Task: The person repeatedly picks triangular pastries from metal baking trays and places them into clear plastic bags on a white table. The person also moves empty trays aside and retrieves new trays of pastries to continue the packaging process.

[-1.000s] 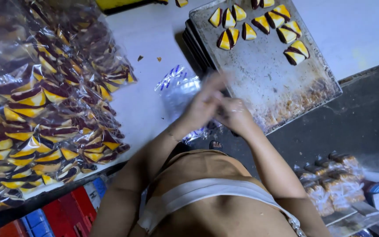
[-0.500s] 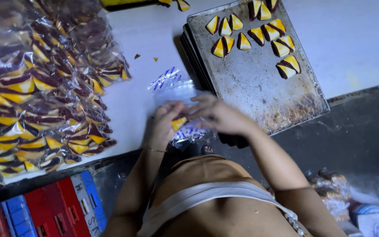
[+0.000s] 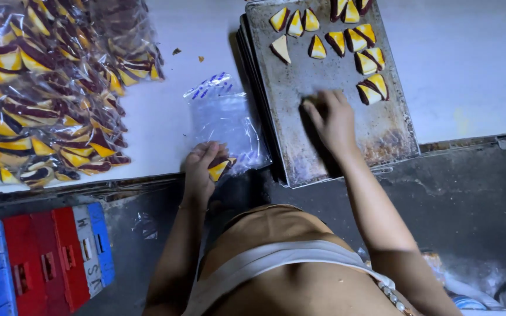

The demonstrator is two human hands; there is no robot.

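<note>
My left hand [image 3: 202, 165] rests at the near edge of the white table [image 3: 165, 111], gripping a clear plastic bag [image 3: 225, 120] that has a yellow-and-brown triangular cookie [image 3: 219, 168] in its end. My right hand [image 3: 332, 120] lies palm down on the metal baking tray [image 3: 335, 152], its fingers over one cookie at the tray's middle. Several loose triangular cookies [image 3: 346, 41] lie on the far part of the tray.
A heap of filled clear bags of the same cookies [image 3: 48, 93] covers the table's left side. Red and blue plastic crates [image 3: 36, 260] stand on the dark floor at lower left. A few crumbs [image 3: 177, 51] lie on the table.
My hands, together over the bag a second ago, have parted. The right hand reached out onto the tray; the left stayed at the bag with a cookie in it.
</note>
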